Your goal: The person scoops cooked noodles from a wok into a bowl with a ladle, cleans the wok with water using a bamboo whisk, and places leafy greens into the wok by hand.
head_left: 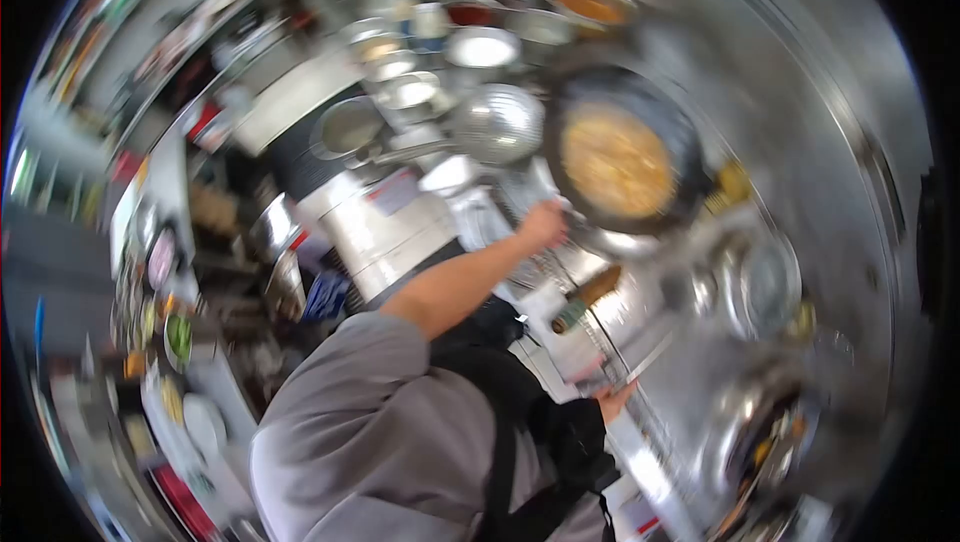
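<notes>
A dark wok [686, 132] holds chunky food in an orange-yellow sauce [618, 160]. My left hand [545, 225] is closed at its near rim, where a handle or ear seems to be. My right hand [615, 402], partly hidden and blurred, is at the stove's front edge. Its fingers are closed around the end of a thin pale strip [652, 352], perhaps a utensil's handle. Between the hands lies a wooden tool with a green grip [588, 299]; its kind is unclear.
A perforated metal skimmer [497, 124] rests by several sauce pots and containers, one an orange-filled pot [592, 4]. Beyond my right hand are metal bowls [765, 287] and a blurred pan [745, 432]. A steel wall [850, 112] backs the stove; shelves with ingredients [180, 342] stand left.
</notes>
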{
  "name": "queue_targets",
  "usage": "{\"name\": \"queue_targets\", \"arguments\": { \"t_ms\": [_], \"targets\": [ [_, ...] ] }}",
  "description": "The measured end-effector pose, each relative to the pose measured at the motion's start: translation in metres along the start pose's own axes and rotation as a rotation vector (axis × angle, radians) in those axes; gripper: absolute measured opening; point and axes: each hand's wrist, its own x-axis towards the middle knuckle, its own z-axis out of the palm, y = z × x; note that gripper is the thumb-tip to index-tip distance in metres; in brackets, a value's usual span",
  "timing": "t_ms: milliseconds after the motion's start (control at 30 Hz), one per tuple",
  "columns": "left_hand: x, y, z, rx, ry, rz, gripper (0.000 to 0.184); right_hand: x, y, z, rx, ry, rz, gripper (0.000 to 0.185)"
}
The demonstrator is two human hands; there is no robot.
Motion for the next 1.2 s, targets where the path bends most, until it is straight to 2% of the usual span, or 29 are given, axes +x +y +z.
{"name": "queue_targets", "arguments": {
  "t_ms": [33,67,100,233,300,433,467,533,600,667,700,733,767,800,833,867,933,967,1033,1067,1100,1133,1167,1200],
  "targets": [
    [-0.005,0.007,0.019,0.156,0.002,0.067,0.049,0.019,0.008,-0.001,-0.072,-0.062,0.08,0.062],
    [0.001,0.004,0.036,0.459,-0.013,0.227,0.05,0.054,0.021,0.003,-0.144,-0.11,0.069,0.062],
    [0.037,0.06,0.119,0.072,-0.077,0.238,0.054,0.137,0.007,-0.001,-0.171,-0.036,-0.134,0.062],
    [-0.002,0.025,0.046,0.087,0.069,0.411,0.052,0.212,-0.008,0.024,-0.387,-0.218,-0.31,0.061],
    [-0.026,0.009,-0.009,0.241,0.194,0.485,0.044,0.237,-0.02,0.03,-0.481,-0.266,-0.388,0.061],
    [-0.079,-0.057,-0.144,0.026,0.567,0.348,0.03,0.285,-0.044,0.039,-0.691,-0.361,-0.54,0.061],
    [-0.082,-0.092,-0.178,0.039,0.707,0.382,0.027,0.297,-0.049,0.039,-0.758,-0.377,-0.585,0.062],
    [-0.141,-0.121,-0.238,0.029,0.927,0.333,0.026,0.329,-0.059,0.03,-0.894,-0.425,-0.678,0.063],
    [-0.185,-0.156,-0.278,-0.057,1.114,0.295,0.023,0.38,-0.068,0.013,-1.041,-0.474,-0.822,0.064],
    [-0.21,-0.195,-0.305,-0.131,1.191,0.177,0.029,0.415,-0.09,0.005,-1.078,-0.429,-0.982,0.065],
    [-0.222,-0.2,-0.311,-0.201,1.195,0.153,0.033,0.387,-0.123,0.02,-0.995,-0.342,-1.003,0.059],
    [-0.225,-0.212,-0.317,-0.211,1.184,0.11,0.035,0.261,-0.199,0.006,-0.741,-0.463,-0.89,0.054],
    [-0.218,-0.232,-0.327,-0.094,1.189,0.128,0.036,0.189,-0.247,0.015,-0.561,-0.707,-0.792,0.052],
    [-0.215,-0.236,-0.333,-0.054,1.157,0.139,0.035,0.177,-0.223,0.043,-0.422,-0.497,-1.009,0.048],
    [-0.207,-0.242,-0.337,-0.105,1.104,0.238,0.031,0.132,-0.227,0.053,-0.371,-0.54,-0.997,0.047],
    [-0.198,-0.249,-0.34,-0.061,1.021,0.239,0.028,0.087,-0.231,0.072,-0.376,-0.669,-0.937,0.046],
    [-0.178,-0.253,-0.342,0.0,0.844,0.437,0.011,0.018,-0.218,0.088,-0.438,-0.93,-0.773,0.044],
    [-0.187,-0.221,-0.336,-0.301,0.633,0.211,0.019,0.018,-0.182,0.098,-0.336,-1.126,-0.767,0.044],
    [-0.159,-0.221,-0.331,-0.032,0.511,0.372,0.03,-0.031,-0.182,0.084,-0.476,-1.286,-0.361,0.049],
    [-0.144,-0.214,-0.327,0.031,0.428,0.416,0.027,-0.03,-0.157,0.073,-0.446,-1.233,-0.318,0.049],
    [-0.13,-0.201,-0.322,0.049,0.372,0.434,0.027,-0.021,-0.118,0.067,-0.513,-1.104,-0.44,0.049],
    [-0.114,-0.186,-0.309,0.104,0.331,0.559,0.025,-0.012,-0.078,0.055,-0.599,-0.969,-0.554,0.05],
    [-0.097,-0.163,-0.296,0.165,0.294,0.694,0.023,0.0,-0.04,0.037,-0.62,-0.84,-0.53,0.051],
    [-0.091,-0.126,-0.283,0.192,0.264,0.709,0.022,0.005,-0.009,0.017,-0.639,-0.711,-0.496,0.051]
  ]
}}
